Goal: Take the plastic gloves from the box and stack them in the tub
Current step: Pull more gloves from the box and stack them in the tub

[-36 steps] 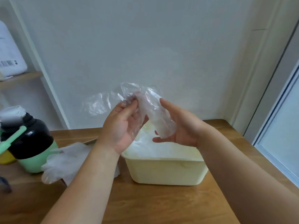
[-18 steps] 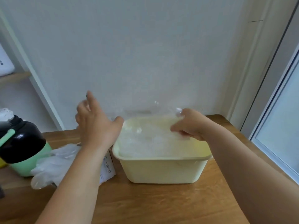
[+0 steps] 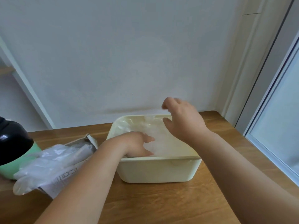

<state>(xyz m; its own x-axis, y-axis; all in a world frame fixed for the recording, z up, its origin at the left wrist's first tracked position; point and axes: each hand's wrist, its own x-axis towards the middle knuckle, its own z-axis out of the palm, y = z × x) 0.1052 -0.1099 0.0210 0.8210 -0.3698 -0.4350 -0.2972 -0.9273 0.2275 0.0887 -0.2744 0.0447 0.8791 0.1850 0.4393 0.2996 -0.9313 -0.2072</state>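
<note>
A pale yellow tub [image 3: 155, 170] stands on the wooden table, holding a pile of clear plastic gloves [image 3: 145, 126]. My left hand [image 3: 137, 143] reaches into the tub and presses flat on the gloves near the front wall. My right hand [image 3: 181, 120] hovers over the tub's back right part, fingers loosely curved, holding nothing. The glove box [image 3: 71, 170] lies torn open to the left of the tub, with clear gloves [image 3: 43, 165] spilling out of it toward the table's left edge.
A black and green bottle [image 3: 13, 151] stands at the far left beside the spilled gloves. The white wall rises right behind the tub. A window frame [image 3: 275, 126] runs along the table's right edge. Bare wood [image 3: 161, 204] lies in front of the tub.
The glove held up in both hands has gone down into the tub. My left hand moved from beside the tub into it; my right hand let go and lifted.
</note>
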